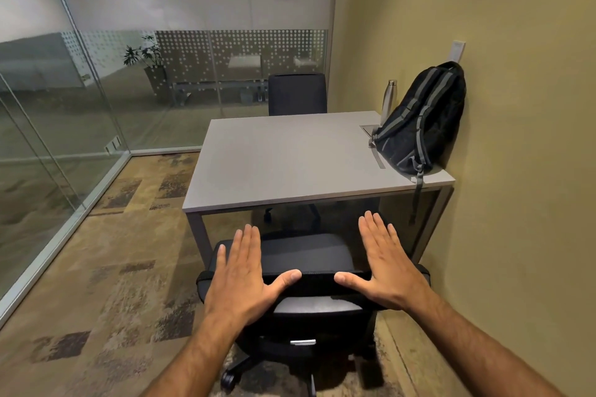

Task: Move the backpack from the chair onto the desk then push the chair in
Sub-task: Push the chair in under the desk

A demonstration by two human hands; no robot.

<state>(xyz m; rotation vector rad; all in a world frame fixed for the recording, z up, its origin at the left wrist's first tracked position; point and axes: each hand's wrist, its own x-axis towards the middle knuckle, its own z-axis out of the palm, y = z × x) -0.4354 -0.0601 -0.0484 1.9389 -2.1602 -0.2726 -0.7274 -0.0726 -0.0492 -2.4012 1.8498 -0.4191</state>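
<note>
A black backpack (pixel 422 119) with grey stripes stands on the grey desk (pixel 283 164) at its right side, leaning against the yellow wall. One strap hangs over the desk's front edge. The black office chair (pixel 309 255) sits in front of the desk, its seat partly under the desk's front edge. My left hand (pixel 242 274) and my right hand (pixel 387 264) lie flat over the top of the chair's backrest, fingers spread and pointing forward, thumbs resting on the backrest's top edge. Neither hand holds anything.
A steel water bottle (pixel 389 100) stands behind the backpack. A second black chair (pixel 297 93) faces the desk's far side. A glass wall (pixel 64 126) runs along the left, the yellow wall (pixel 516 171) along the right. Patterned carpet lies to the left of the chair.
</note>
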